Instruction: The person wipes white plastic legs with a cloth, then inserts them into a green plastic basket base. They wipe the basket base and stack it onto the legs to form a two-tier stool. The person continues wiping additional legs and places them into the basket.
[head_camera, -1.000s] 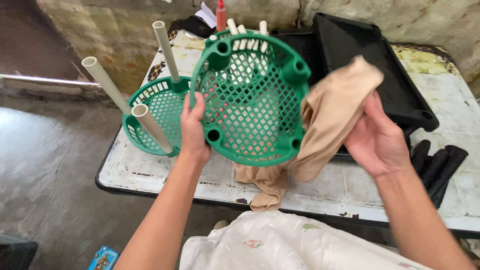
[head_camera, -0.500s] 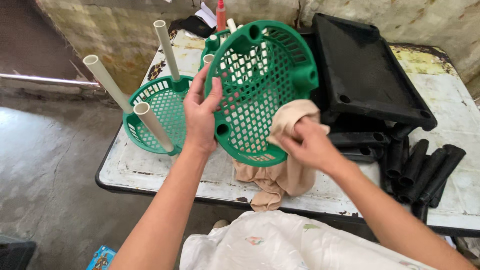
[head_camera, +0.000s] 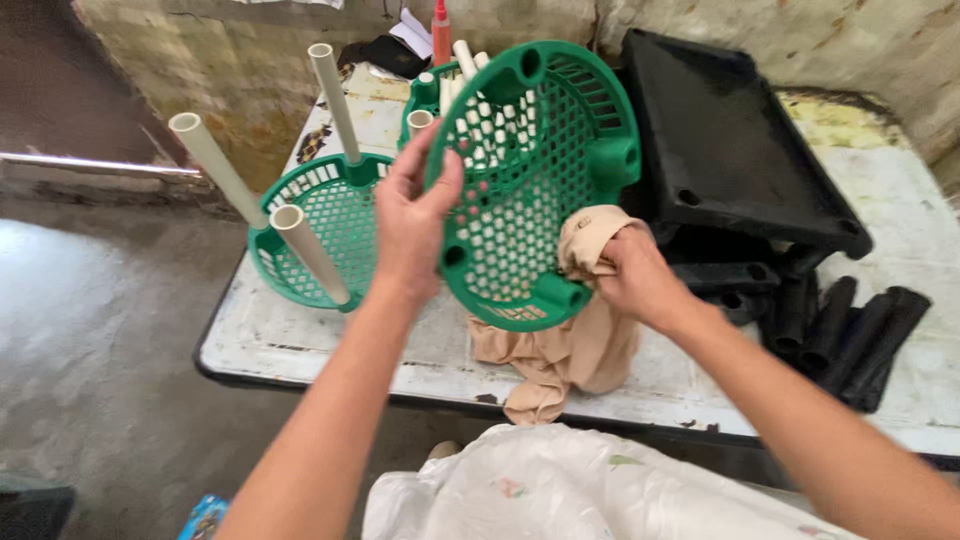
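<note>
Right hand (head_camera: 630, 275) now presses cloth (head_camera: 590, 240) against green tray (head_camera: 530, 180).

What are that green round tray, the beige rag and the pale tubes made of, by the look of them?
The green round tray, held up by the left hand, looks like moulded plastic: a regular lattice of holes, smooth and slightly glossy. The beige rag in the right hand seems thin soft cloth, since it drapes and bunches. The pale tubes look like matt plastic pipe, hollow at the ends.

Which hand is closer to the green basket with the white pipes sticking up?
The left hand. It grips the rim of the held green tray, right beside the basket with pipes. The right hand presses a tan cloth on the tray's far side.
</note>
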